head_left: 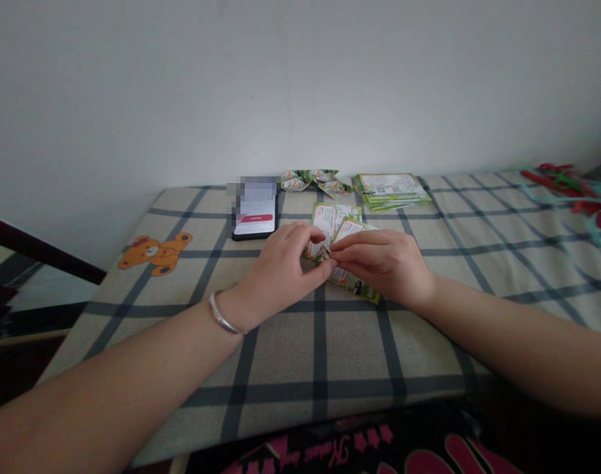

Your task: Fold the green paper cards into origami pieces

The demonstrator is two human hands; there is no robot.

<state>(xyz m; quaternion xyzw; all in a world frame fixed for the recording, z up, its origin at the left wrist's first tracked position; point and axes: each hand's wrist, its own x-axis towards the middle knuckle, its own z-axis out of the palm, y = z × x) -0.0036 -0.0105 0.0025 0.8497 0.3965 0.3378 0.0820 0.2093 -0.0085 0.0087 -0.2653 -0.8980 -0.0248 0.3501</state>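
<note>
At the middle of the table, my left hand (285, 263), with a silver bangle at the wrist, curls its thumb and index finger around a small folded piece of printed paper (322, 255). The thumb presses on the piece. From the other side, my right hand (386, 263) pinches the same piece, its fingertips meeting my left thumb. Beneath both hands lie green-and-white printed paper cards (324, 220), partly covered by my fingers. One card corner (369, 289) sticks out below my right hand.
A phone (255, 210) with a lit screen lies left of the cards. Several folded paper pieces (300, 179) and a stack of cards (391, 187) lie along the wall. A flat bear cutout (155, 253) is at left; red and teal strips (567, 187) lie at right.
</note>
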